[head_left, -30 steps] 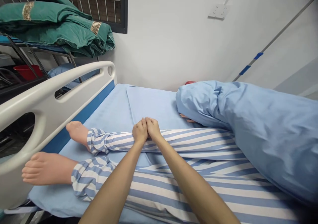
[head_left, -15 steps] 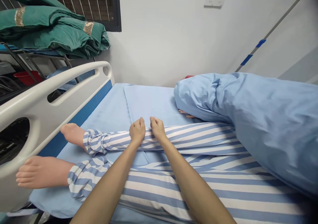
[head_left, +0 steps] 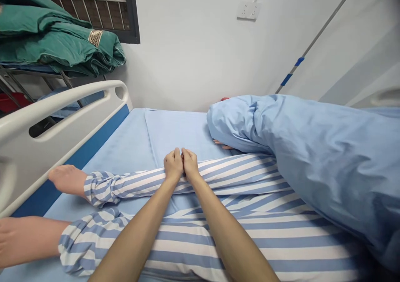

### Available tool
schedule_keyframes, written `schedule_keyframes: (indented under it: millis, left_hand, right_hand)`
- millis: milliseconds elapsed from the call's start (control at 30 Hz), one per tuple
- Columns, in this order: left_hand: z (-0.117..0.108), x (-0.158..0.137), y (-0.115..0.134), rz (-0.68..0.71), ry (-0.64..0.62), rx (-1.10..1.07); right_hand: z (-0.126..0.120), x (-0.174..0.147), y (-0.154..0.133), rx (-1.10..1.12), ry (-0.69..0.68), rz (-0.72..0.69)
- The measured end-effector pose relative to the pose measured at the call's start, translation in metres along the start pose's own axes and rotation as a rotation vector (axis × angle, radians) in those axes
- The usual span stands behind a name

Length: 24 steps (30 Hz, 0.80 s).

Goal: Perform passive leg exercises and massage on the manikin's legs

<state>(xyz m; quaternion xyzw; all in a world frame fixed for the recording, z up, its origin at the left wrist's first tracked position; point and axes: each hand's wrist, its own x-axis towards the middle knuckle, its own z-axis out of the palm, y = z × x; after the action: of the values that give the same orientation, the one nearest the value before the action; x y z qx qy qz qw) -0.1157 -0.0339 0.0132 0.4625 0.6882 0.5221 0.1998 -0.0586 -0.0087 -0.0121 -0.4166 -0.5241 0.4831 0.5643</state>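
My left hand (head_left: 173,164) is a fist on the far leg, around the knee or shin, of a figure in blue-and-white striped trousers (head_left: 231,171). Beside it my right hand (head_left: 190,163), closed likewise, almost touches it with the thumb sides facing. Their inner fingers are hidden, but the cloth round them shows no pull. The figure lies with the far bare foot (head_left: 68,179) and the near bare foot (head_left: 31,238) toward the left. A light blue quilt (head_left: 315,148) covers the upper body, with a few fingertips (head_left: 222,144) showing beneath its edge.
A light blue sheet (head_left: 178,128) covers the bed. The white bed-end board (head_left: 93,101) rises at left. Behind it, green folded bedding (head_left: 62,44) lies on a metal frame. A wall socket (head_left: 248,11) and a pole with blue bands (head_left: 315,40) are at the back.
My two fists have come together from a small gap, the left one shifting along the leg toward the quilt. The view has turned slightly right.
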Motion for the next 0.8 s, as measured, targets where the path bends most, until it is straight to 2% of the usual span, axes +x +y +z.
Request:
schedule_keyframes:
  millis: [133, 267, 433, 600, 700, 800]
  left_hand:
    - [0.002, -0.010, -0.014, 0.017, -0.031, 0.227]
    - [0.001, -0.010, -0.014, -0.003, -0.068, 0.323]
    - [0.001, -0.009, -0.012, -0.029, -0.072, 0.379]
    - [-0.001, -0.011, -0.011, -0.007, -0.073, 0.395]
    - [0.000, -0.011, -0.011, 0.005, -0.069, 0.400]
    - [0.002, -0.011, -0.012, 0.015, -0.068, 0.401]
  right_hand:
    - [0.000, -0.002, 0.003, 0.009, 0.024, -0.006]
    - [0.004, -0.003, 0.007, 0.009, 0.049, 0.032]
    - [-0.002, 0.007, -0.009, -0.156, -0.040, 0.053]
    - [-0.021, 0.013, -0.037, -0.327, -0.117, -0.065]
    - [-0.031, 0.007, -0.032, -0.380, -0.098, -0.113]
    - [-0.037, 0.000, -0.018, -0.484, -0.146, -0.154]
